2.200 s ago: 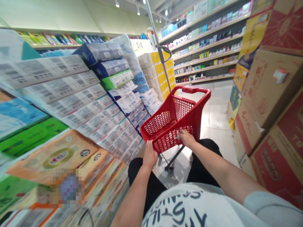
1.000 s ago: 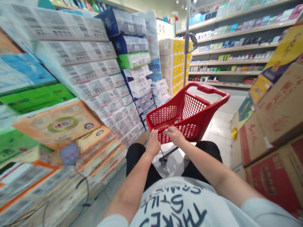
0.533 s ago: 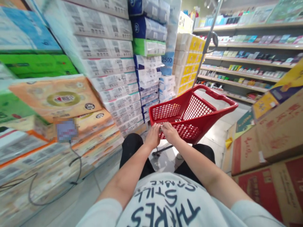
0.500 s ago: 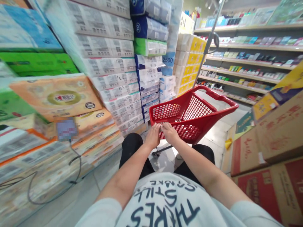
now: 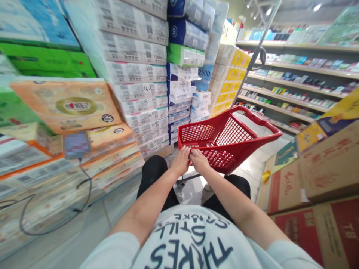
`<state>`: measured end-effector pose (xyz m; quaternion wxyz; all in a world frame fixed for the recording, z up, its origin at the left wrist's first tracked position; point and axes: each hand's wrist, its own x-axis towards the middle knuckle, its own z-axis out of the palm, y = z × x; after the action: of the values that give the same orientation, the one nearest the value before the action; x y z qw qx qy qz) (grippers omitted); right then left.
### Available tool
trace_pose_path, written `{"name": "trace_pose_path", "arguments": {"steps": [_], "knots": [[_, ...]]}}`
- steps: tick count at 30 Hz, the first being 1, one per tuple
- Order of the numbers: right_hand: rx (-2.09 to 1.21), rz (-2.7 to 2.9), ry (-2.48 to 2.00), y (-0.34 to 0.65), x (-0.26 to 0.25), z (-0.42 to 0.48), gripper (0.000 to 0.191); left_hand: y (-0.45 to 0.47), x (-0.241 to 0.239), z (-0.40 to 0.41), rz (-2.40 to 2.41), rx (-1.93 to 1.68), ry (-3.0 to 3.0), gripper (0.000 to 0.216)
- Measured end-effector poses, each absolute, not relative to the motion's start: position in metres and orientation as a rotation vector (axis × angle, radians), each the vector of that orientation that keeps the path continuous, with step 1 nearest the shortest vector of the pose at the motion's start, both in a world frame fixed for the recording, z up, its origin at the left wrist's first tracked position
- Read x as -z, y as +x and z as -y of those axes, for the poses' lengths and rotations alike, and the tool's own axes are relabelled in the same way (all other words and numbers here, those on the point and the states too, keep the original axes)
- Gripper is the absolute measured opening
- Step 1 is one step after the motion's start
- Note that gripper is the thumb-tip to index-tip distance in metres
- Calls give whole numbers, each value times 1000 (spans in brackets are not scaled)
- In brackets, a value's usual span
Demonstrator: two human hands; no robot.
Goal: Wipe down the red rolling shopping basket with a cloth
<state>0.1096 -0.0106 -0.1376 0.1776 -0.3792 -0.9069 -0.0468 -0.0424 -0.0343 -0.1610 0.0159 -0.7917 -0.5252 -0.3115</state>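
Note:
A red plastic shopping cart [image 5: 238, 146] stands in front of my knees, its basket walls full of small holes. My left hand [image 5: 181, 163] is closed over the cart's near corner rim, fingers curled over the edge. Right beside it my right hand [image 5: 199, 162] grips the same rim, the two hands almost touching. The cart's handle points away to the right. Little shows inside the basket; part of its floor is visible through the opening.
Tall stacks of packaged paper goods [image 5: 143, 89] rise on the left, with orange tissue packs [image 5: 75, 106] nearer me. A cable [image 5: 90, 186] hangs there. Cardboard cartons [image 5: 331, 164] line the right side. Stocked shelves [image 5: 294, 76] and a slanting metal pole [image 5: 254, 59] stand beyond the cart.
My view has shifted slightly, so the stacks at the back sit a little further right and the near left packs higher. Both hands keep their hold on the cart rim.

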Motion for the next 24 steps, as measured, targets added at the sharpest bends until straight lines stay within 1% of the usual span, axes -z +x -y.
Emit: {"name": "trace_pose_path", "arguments": {"steps": [3, 7, 11, 19, 21, 24], "knots": [[144, 2494, -1071, 111, 134, 8, 29, -43, 162, 34, 1602, 986, -2475, 68], [143, 2512, -1146, 127, 149, 11, 28, -42, 162, 33, 1623, 966, -2454, 65], [100, 2535, -1279, 142, 159, 13, 29, -43, 163, 32, 1614, 944, -2448, 69], [168, 2265, -1165, 158, 122, 1, 26, -45, 163, 30, 1604, 934, -2452, 68], [136, 2253, -1216, 167, 128, 2, 27, -45, 163, 29, 1603, 917, -2453, 68], [17, 2290, -1354, 184, 154, 7, 25, -46, 163, 29, 1610, 892, -2443, 68]]}}
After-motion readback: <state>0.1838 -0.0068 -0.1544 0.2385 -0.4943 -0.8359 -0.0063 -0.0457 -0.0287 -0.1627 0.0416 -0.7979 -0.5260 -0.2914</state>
